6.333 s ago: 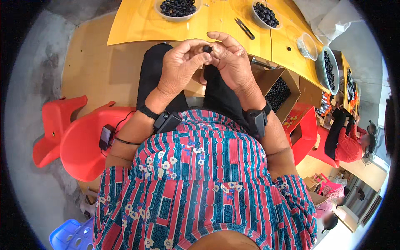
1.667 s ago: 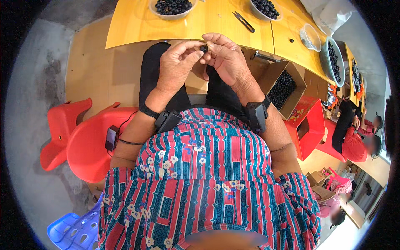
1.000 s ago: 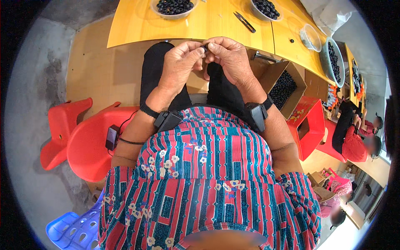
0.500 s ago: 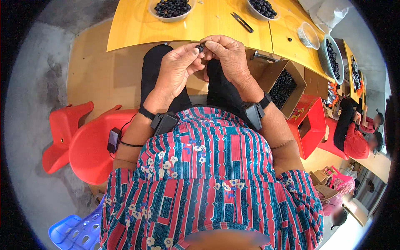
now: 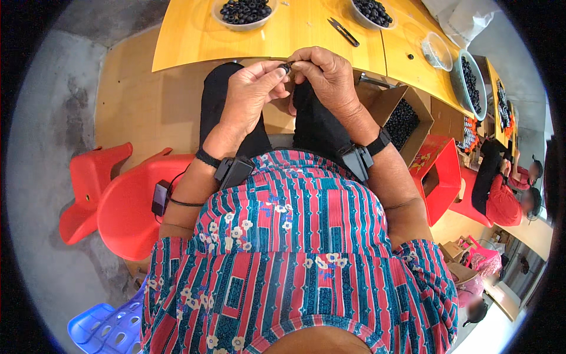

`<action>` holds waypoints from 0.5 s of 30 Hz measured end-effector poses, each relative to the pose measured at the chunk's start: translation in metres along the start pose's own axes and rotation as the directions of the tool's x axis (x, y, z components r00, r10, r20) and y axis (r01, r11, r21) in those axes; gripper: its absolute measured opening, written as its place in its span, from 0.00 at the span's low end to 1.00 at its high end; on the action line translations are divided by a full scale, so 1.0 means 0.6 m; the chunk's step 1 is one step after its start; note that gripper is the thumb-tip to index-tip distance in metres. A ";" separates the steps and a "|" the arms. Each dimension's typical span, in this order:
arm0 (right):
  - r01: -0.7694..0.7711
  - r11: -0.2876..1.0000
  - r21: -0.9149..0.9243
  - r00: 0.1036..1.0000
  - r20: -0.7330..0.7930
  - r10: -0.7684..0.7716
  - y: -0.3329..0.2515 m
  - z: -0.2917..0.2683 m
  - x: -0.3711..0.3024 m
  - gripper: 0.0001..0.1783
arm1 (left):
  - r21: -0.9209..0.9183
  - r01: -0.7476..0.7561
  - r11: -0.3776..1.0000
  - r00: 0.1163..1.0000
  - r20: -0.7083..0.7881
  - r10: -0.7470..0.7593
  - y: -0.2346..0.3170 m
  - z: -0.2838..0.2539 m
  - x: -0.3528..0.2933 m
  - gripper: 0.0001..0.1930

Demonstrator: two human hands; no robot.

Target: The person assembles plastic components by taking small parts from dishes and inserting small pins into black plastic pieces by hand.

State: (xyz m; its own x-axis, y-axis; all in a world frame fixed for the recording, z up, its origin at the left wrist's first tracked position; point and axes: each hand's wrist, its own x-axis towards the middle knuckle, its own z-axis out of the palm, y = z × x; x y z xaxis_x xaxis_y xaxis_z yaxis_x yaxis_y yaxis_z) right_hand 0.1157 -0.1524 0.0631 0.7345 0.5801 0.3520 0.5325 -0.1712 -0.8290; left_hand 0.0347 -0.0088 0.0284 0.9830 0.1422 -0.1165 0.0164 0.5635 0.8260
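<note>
A small black round part point(image 5: 286, 68) is pinched between the thumb and fingers of my left hand point(image 5: 250, 91), above my lap by the table's near edge. My right hand point(image 5: 328, 76) is closed in a pinch against the same part's right side. Its fingertips meet the left ones there, and whatever finer thing lies between them is too small to tell. Beyond my hands stands a clear bowl point(image 5: 243, 28) heaped with black ring-shaped pieces point(image 5: 244, 10). Black thread snips point(image 5: 344, 32) lie on the yellow table point(image 5: 295, 38) to the right.
Another bowl of black pieces point(image 5: 372, 12), a clear tub point(image 5: 436, 52) and a pale green basin point(image 5: 482, 94) stand farther right. A cardboard box point(image 5: 425, 125) of black pieces sits below the table. Red chairs point(image 5: 138, 206) and a red stool point(image 5: 442, 189) flank me. A person point(image 5: 504, 203) sits at right.
My right hand has shifted slightly up and right, with its wrist turned a little. My left hand keeps its pinch on the black part, almost in the same place.
</note>
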 end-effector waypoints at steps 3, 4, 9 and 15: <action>0.078 0.988 -0.134 0.997 0.023 -0.075 0.001 -0.006 0.003 0.02 | 0.044 -0.022 0.999 1.000 0.005 0.022 -0.001 -0.002 0.001 0.11; 0.077 0.988 -0.135 0.997 0.023 -0.075 0.000 -0.007 0.004 0.02 | 0.044 -0.022 0.999 1.000 0.006 0.021 0.000 -0.001 0.001 0.11; -0.087 0.984 0.155 0.996 0.027 0.084 0.010 0.001 -0.001 0.04 | 0.100 -0.064 0.993 0.998 0.004 0.064 -0.004 -0.001 -0.001 0.11; -0.322 0.859 0.398 0.943 0.057 0.327 0.010 0.008 0.000 0.05 | 0.172 -0.112 0.979 0.994 0.010 0.111 -0.006 0.000 -0.001 0.11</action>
State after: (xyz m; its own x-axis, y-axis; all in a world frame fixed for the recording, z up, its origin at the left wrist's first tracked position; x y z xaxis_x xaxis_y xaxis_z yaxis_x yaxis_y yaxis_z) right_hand 0.1171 -0.1498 0.0563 0.8431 0.5366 0.0362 0.0537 -0.0170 -0.9984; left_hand 0.0338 -0.0109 0.0256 0.9804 0.1960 -0.0182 -0.0621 0.3956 0.9163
